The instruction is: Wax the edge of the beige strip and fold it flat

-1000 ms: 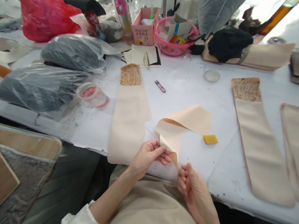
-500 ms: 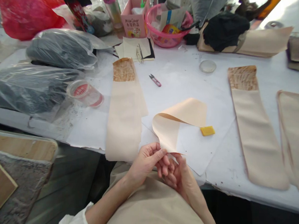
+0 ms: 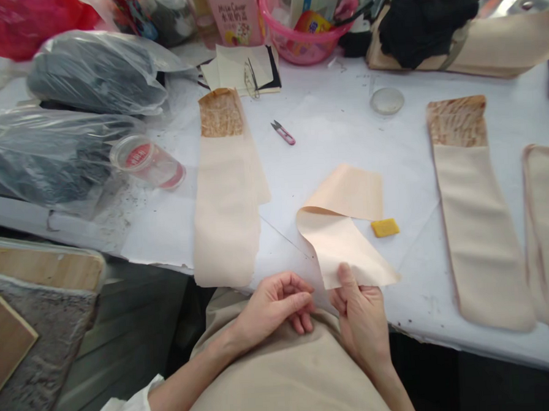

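A thin beige leather-like strip (image 3: 336, 245) curves over on itself on the white table, its near end pinched between the thumb and fingers of my right hand (image 3: 365, 317). Just left of it, at the table's edge above my lap, my left hand (image 3: 280, 306) is closed, fingers curled and thumb against them. Whether anything small is inside those fingers is hidden. Beside the strip's far end lies a small yellow block (image 3: 385, 227). Left of the strip are long beige pieces (image 3: 224, 214), the top one with a brown-smeared far end.
Pink thread snips (image 3: 283, 132) lie farther back. At left are a clear plastic cup (image 3: 148, 163) and bagged dark bundles (image 3: 97, 74). A pink basket (image 3: 310, 47) and glasses (image 3: 250, 78) stand behind; more beige pieces (image 3: 477, 213) lie right, near a round clear lid (image 3: 387, 101).
My left hand has come off the strip and sits apart from it. My right hand has moved right and turned, carrying the strip's near end along. The view has shifted slightly.
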Demonstrator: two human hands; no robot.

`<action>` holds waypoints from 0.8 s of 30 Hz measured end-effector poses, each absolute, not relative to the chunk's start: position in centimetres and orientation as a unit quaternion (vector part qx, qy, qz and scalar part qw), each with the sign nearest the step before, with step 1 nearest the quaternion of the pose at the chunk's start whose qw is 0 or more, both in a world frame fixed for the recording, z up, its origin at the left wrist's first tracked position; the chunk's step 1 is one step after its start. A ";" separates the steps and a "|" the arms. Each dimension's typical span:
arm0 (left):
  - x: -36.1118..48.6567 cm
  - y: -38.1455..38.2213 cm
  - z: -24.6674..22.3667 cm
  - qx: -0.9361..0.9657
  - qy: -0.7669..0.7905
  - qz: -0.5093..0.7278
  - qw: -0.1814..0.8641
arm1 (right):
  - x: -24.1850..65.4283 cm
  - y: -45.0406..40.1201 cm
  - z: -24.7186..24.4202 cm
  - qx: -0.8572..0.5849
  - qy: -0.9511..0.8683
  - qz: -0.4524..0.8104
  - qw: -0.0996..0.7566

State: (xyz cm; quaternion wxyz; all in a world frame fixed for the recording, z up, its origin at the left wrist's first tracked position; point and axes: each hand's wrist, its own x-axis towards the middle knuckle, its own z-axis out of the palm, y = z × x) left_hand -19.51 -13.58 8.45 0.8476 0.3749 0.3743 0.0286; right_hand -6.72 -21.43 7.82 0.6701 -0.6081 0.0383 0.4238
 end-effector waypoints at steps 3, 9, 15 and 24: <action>-18.8 -13.4 8.5 0.372 0.372 0.025 0.850 | -6.9 -21.9 7.2 -0.634 -0.014 0.445 0.633; -17.5 -13.6 8.2 0.392 0.367 0.021 0.843 | -7.2 -22.1 7.6 -0.666 -0.118 0.461 0.574; -18.0 -13.4 9.0 0.366 0.337 -0.014 0.867 | -7.3 -22.0 8.5 -0.658 -0.083 0.494 0.562; -18.4 -13.3 8.8 0.342 0.332 -0.036 0.879 | -7.1 -22.1 7.9 -0.675 -0.090 0.479 0.555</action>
